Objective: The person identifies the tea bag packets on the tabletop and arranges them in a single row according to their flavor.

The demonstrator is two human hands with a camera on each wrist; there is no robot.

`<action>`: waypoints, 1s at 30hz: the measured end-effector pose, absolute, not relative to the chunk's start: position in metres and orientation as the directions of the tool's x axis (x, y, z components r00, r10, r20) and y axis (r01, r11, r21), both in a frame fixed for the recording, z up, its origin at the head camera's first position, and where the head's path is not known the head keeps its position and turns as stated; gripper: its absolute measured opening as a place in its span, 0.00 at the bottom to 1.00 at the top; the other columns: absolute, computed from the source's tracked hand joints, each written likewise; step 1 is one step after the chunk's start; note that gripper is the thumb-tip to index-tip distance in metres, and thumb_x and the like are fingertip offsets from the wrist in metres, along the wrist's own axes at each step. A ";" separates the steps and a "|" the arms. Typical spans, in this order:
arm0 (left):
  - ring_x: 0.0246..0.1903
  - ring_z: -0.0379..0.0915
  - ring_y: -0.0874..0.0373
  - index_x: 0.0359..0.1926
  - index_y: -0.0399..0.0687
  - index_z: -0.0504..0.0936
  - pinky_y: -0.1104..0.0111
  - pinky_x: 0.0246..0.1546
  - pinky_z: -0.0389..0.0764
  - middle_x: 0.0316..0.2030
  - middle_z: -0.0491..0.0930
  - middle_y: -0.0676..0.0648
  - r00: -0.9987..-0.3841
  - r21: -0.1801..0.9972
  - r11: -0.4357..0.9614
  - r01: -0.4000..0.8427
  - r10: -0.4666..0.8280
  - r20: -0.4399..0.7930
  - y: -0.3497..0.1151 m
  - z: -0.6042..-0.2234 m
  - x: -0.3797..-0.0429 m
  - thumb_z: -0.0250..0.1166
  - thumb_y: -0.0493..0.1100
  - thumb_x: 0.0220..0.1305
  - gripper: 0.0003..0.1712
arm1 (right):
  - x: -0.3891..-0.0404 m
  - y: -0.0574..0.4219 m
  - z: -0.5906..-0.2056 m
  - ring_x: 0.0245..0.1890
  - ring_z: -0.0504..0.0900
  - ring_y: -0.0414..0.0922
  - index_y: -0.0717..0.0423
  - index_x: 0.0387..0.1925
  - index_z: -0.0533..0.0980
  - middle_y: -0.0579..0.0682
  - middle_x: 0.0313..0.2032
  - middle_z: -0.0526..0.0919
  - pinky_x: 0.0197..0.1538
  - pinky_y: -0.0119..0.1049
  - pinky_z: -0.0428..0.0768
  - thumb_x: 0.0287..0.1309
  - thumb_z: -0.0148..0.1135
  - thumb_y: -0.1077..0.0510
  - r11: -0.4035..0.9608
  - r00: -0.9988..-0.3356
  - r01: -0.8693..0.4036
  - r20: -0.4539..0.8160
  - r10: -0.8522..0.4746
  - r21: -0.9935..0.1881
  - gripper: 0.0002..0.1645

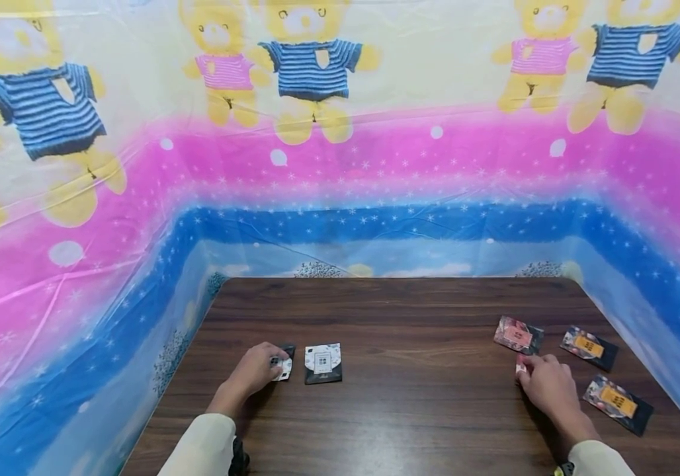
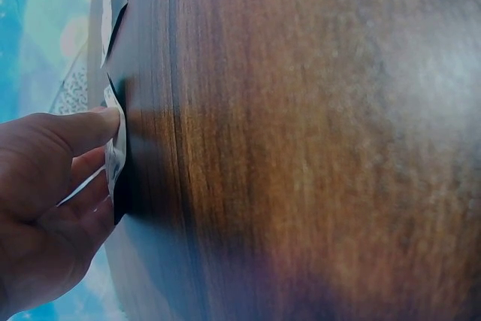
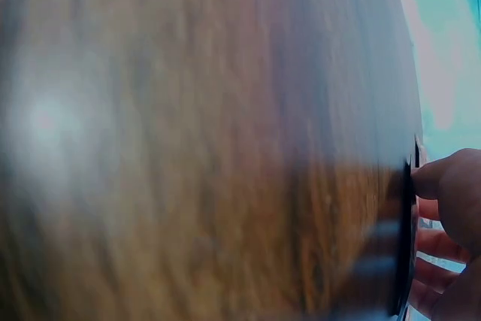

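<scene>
At the left of the table, my left hand [image 1: 256, 367] grips a small flat black-and-white packet [image 1: 284, 370]. The left wrist view has the thumb and fingers of this hand [image 2: 49, 163] on the packet [image 2: 116, 152], which lies close to the wood. A matching white-and-black packet [image 1: 323, 363] lies just to its right. Over on the right, my right hand [image 1: 551, 383] holds a flat packet with a red label [image 1: 520, 365], mostly covered by the fingers. Seen from the right wrist, only the dark edge of that packet [image 3: 406, 261] shows beside the hand [image 3: 455, 216].
Another red-labelled packet [image 1: 517, 335] lies just beyond my right hand. Two dark packets with orange labels, a far one [image 1: 588, 346] and a near one [image 1: 618, 404], lie to its right. Printed cloth [image 1: 340, 225] surrounds the brown wooden table [image 1: 399, 410] at the back and sides.
</scene>
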State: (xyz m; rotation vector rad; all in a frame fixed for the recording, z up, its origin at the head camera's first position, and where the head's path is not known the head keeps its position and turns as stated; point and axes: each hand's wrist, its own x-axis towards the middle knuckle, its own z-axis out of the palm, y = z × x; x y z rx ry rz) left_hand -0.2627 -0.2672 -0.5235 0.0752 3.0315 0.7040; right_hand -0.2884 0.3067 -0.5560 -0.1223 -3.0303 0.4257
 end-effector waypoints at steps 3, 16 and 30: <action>0.57 0.78 0.42 0.47 0.47 0.88 0.47 0.59 0.78 0.53 0.82 0.40 -0.998 0.445 0.894 0.050 0.062 -0.012 -0.267 -0.523 -0.263 0.70 0.34 0.63 0.12 | -0.288 0.302 -0.556 0.47 0.74 0.71 0.70 0.58 0.77 0.76 0.53 0.76 0.52 0.65 0.73 0.64 0.62 0.55 0.957 -0.995 0.063 0.062 0.084 -0.282 0.26; 0.56 0.78 0.42 0.46 0.47 0.88 0.47 0.59 0.78 0.53 0.82 0.40 -0.998 0.449 0.892 0.061 0.069 -0.003 -0.268 -0.523 -0.263 0.70 0.34 0.63 0.11 | -0.287 0.284 -0.561 0.46 0.75 0.72 0.67 0.56 0.79 0.76 0.52 0.76 0.50 0.66 0.74 0.62 0.63 0.55 0.954 -0.989 -0.027 0.149 0.019 -0.300 0.25; 0.56 0.78 0.42 0.46 0.48 0.88 0.46 0.59 0.78 0.54 0.82 0.40 -0.998 0.441 0.897 0.044 0.058 -0.020 -0.267 -0.525 -0.264 0.70 0.35 0.63 0.11 | -0.291 0.262 -0.562 0.46 0.76 0.70 0.63 0.56 0.80 0.70 0.51 0.79 0.47 0.64 0.75 0.62 0.63 0.54 0.950 -0.988 -0.045 0.156 0.004 -0.308 0.24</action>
